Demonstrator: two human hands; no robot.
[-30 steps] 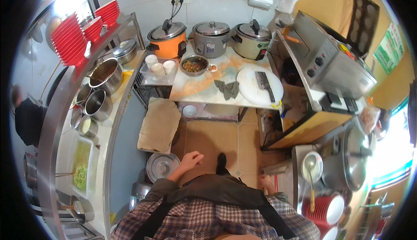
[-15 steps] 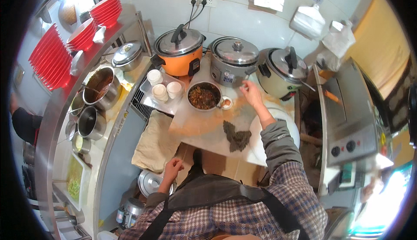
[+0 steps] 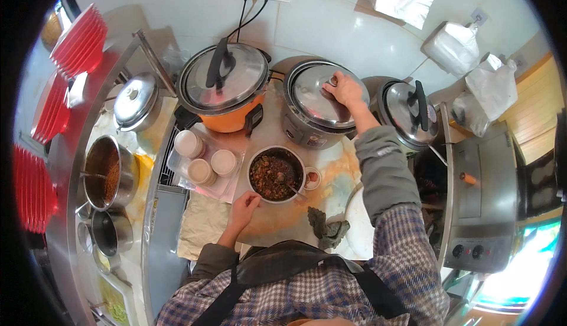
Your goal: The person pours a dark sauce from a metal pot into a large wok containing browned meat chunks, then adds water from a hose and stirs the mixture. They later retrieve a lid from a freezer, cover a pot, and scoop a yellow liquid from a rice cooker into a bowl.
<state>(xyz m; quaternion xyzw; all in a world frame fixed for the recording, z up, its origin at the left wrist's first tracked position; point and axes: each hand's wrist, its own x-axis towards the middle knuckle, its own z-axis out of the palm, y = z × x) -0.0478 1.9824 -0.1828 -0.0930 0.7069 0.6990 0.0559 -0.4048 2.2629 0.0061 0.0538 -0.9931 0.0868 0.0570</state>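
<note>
My right hand point(image 3: 347, 91) is closed around the knob of the round metal lid point(image 3: 312, 97) on a grey rice cooker point(image 3: 308, 135). The lid still sits on the cooker. My left hand point(image 3: 244, 209) is held at the near left side of a metal pot point(image 3: 251, 189), its fingers bent together with nothing visible in them. Dark chopped food point(image 3: 271, 174) fills the pot, and a spoon point(image 3: 297, 193) leans out over its near right rim. Against the pot's right side stands a small white cup point(image 3: 318, 184).
An orange rice cooker point(image 3: 225, 120) stands left, a pale lidded cooker point(image 3: 407, 113) right. White tubs point(image 3: 201, 171) sit in a tray. A dark crumpled cloth point(image 3: 326, 230) lies near me. Steel pots point(image 3: 126, 178) line the left counter below red bowls point(image 3: 81, 45).
My right hand has moved from beside the small cup onto the cooker lid's knob. My left hand has come up beside the pot. My view has shifted closer to the table.
</note>
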